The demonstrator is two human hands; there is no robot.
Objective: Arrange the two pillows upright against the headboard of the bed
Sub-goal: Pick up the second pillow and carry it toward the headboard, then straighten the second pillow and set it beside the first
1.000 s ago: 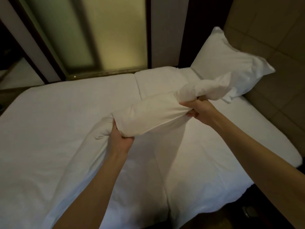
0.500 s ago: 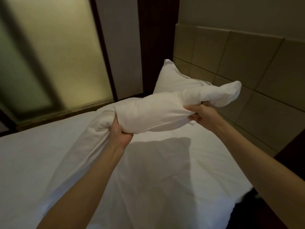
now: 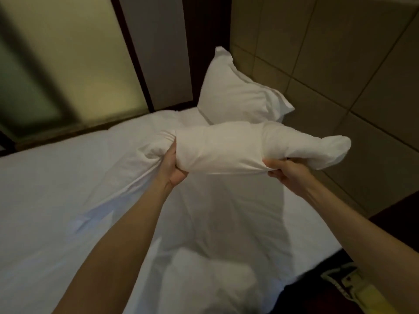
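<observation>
One white pillow (image 3: 235,96) leans upright against the tan tiled headboard (image 3: 328,71) at the far corner of the bed (image 3: 56,200). I hold a second white pillow (image 3: 226,147) edge-on and horizontal above the sheet, just in front of the first one. My left hand (image 3: 173,165) grips its left end, where the cover bunches. Under its right part, my right hand (image 3: 284,172) pinches the lower edge. The pillow's right tip points at the headboard without touching it.
A frosted glass panel with a dark frame (image 3: 68,64) runs along the far side of the bed. A dark wood strip (image 3: 204,23) stands in the corner. A yellow-and-black object (image 3: 353,288) lies on the dark floor at bottom right.
The held pillow has travelled right and toward the headboard, now level and lower in front of the standing pillow. The view has swung toward the headboard.
</observation>
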